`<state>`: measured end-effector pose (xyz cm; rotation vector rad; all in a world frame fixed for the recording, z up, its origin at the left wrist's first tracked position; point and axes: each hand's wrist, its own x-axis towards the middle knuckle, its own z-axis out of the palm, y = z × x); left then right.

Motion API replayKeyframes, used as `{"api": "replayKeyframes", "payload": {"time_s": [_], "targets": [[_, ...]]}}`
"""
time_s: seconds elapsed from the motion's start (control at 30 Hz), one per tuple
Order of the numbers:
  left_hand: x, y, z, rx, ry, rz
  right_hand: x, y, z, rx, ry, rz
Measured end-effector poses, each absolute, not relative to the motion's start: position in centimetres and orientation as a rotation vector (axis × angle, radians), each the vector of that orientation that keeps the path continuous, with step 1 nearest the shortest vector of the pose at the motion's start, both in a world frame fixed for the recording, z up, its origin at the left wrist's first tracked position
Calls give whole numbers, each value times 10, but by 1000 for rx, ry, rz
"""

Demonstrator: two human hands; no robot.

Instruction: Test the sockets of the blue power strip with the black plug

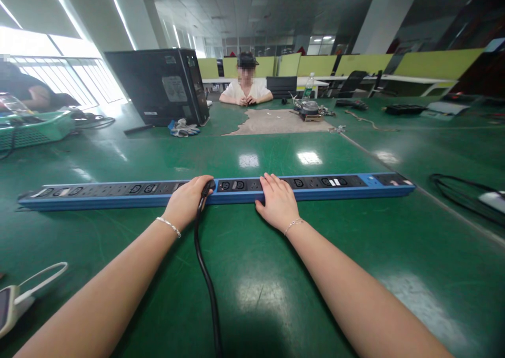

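A long blue power strip [244,196] with black sockets lies across the green table. Near its middle my left hand [188,200] is closed round the black plug [207,187] of a cable, at the strip's top face. From there the black cable [205,268] runs down toward the table's near edge. My right hand [279,200] lies on the strip just right of the middle, fingers stretched over the sockets and the thumb at the front side. Whether the plug sits fully in a socket is hidden by my left fingers.
Behind stand a black computer case [158,87], gloves [184,128], a bottle [309,86] and a reel-like device [307,108]. A person sits opposite, another at far left by a green basket [39,129]. Black cables [465,190] lie right; a white-cabled device [13,303] lies near left.
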<state>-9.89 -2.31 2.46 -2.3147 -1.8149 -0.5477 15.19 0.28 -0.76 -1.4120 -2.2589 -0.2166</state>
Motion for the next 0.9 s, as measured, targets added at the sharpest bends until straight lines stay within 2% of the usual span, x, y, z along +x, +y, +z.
{"api": "replayKeyframes", "payload": {"time_s": [0.2,0.47,0.9], "targets": [[-98,-23,32,-2314,-1876,-400,151,3,-9,-1426,-2247,-215],[-100,-18,13,-2339,-1739,-713,151,2,-7,-1443,-2263,-233],[-96,-14,13,-2323,-1755,-777,150,3,-9,-1460,-2252,-256]]}}
